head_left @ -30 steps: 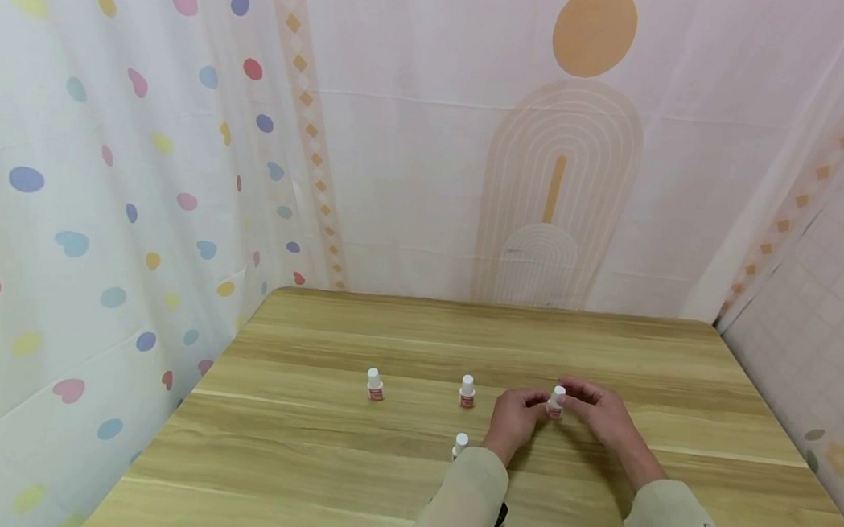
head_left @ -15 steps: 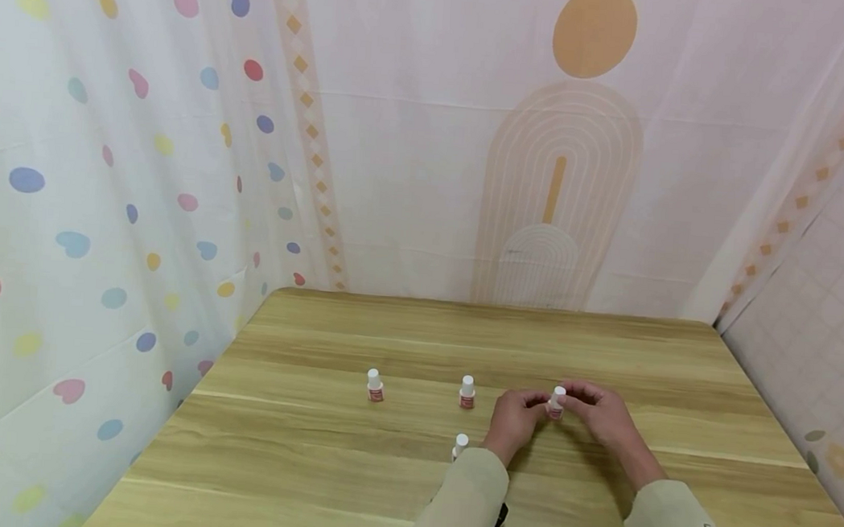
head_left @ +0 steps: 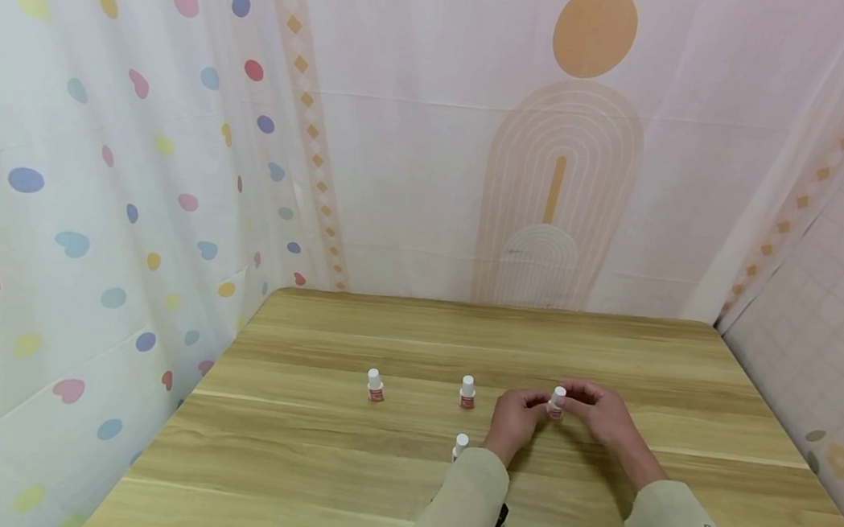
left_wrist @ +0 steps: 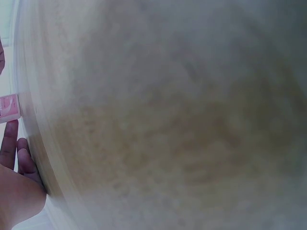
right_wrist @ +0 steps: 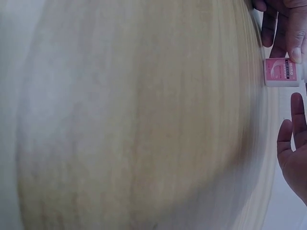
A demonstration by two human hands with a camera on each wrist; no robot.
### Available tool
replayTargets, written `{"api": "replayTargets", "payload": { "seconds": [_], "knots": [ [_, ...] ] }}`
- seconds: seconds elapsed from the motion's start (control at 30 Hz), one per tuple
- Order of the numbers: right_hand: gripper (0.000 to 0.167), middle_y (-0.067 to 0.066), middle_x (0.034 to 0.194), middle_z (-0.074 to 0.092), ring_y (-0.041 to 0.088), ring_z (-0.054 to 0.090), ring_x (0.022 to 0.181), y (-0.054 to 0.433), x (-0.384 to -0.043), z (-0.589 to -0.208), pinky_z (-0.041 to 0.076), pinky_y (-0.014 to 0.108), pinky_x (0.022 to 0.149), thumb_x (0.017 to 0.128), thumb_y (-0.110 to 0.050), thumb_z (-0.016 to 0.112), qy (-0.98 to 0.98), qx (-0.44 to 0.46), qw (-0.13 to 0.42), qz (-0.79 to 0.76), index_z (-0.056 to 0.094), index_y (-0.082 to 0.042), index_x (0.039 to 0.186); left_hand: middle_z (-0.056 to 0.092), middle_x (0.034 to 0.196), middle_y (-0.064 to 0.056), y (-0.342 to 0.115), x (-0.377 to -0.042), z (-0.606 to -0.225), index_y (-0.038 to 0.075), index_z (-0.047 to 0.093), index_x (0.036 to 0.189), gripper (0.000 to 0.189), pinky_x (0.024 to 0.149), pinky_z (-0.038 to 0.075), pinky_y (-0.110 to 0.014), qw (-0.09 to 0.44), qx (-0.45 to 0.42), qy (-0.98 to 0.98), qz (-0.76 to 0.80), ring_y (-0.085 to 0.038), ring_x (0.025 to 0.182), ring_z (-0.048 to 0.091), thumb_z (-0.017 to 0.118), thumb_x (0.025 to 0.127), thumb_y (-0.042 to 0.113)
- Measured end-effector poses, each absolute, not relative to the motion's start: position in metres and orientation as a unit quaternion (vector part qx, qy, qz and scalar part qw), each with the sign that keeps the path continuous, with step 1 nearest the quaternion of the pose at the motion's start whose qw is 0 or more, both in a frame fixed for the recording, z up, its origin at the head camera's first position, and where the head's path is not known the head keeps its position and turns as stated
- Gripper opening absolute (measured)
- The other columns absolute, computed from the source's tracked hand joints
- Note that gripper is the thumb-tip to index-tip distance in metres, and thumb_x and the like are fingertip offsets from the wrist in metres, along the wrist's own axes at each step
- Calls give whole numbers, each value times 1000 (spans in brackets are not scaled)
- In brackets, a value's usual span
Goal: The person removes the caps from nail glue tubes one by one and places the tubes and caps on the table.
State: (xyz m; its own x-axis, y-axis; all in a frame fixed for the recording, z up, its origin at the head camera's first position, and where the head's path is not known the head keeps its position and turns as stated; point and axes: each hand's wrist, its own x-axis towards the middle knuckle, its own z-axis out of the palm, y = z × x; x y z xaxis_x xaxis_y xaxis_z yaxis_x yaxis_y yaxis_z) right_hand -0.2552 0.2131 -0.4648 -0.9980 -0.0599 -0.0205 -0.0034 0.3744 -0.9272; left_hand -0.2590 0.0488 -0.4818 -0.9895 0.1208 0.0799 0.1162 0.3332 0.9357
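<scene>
A small white nail glue bottle (head_left: 556, 404) with a pink label stands upright on the wooden table (head_left: 350, 485), between both hands. My right hand (head_left: 601, 415) pinches it near the cap, thumb in front and fingers behind. From the other side my left hand (head_left: 516, 418) reaches in, its fingers loosely extended and the fingertips right at the bottle's side. In the right wrist view the label of the bottle (right_wrist: 282, 72) faces the camera, and the left hand's index finger (right_wrist: 298, 112) points at it. The left wrist view shows the bottle (left_wrist: 8, 108) at its edge.
Two matching bottles stand in a row to the left, one far left (head_left: 375, 386) and one nearer (head_left: 467, 393). A third bottle (head_left: 461, 446) is partly hidden behind the left sleeve (head_left: 464, 492). Patterned curtains (head_left: 427, 175) hang around the table.
</scene>
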Motion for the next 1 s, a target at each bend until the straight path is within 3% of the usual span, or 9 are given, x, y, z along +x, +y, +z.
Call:
{"api": "replayTargets", "payload": {
  "seconds": [0.17, 0.5, 0.83, 1.0],
  "knots": [
    [35, 5, 105, 70, 16, 61, 98, 213, -256, -466, 44, 35, 88, 92, -26, 73, 825, -21, 22, -565, 68, -1, 116, 71, 89, 6, 49, -260, -484, 10, 78, 93, 7, 81, 48, -26, 3, 72, 819, 570, -4, 88, 60, 71, 91, 10],
    [38, 7, 112, 70, 18, 60, 105, 213, -255, -465, 45, 35, 91, 95, -26, 70, 833, -18, 20, -552, 67, 0, 123, 72, 89, 6, 49, -260, -482, 9, 78, 92, 7, 81, 48, -25, -5, 78, 825, 560, -4, 88, 61, 71, 91, 10],
    [44, 15, 126, 64, 30, 57, 118, 214, -253, -465, 43, 44, 97, 97, -26, 67, 833, -29, 26, -552, 62, 1, 131, 72, 88, 7, 49, -260, -484, 10, 78, 90, 7, 81, 48, -25, -4, 77, 822, 564, -3, 86, 60, 71, 91, 10],
    [46, 11, 117, 68, 24, 60, 109, 214, -254, -464, 45, 40, 92, 93, -32, 72, 833, -22, 24, -552, 64, -1, 126, 71, 88, 7, 49, -261, -485, 11, 78, 91, 7, 81, 48, -25, 0, 75, 820, 567, -3, 86, 59, 72, 91, 12]
  ]
}}
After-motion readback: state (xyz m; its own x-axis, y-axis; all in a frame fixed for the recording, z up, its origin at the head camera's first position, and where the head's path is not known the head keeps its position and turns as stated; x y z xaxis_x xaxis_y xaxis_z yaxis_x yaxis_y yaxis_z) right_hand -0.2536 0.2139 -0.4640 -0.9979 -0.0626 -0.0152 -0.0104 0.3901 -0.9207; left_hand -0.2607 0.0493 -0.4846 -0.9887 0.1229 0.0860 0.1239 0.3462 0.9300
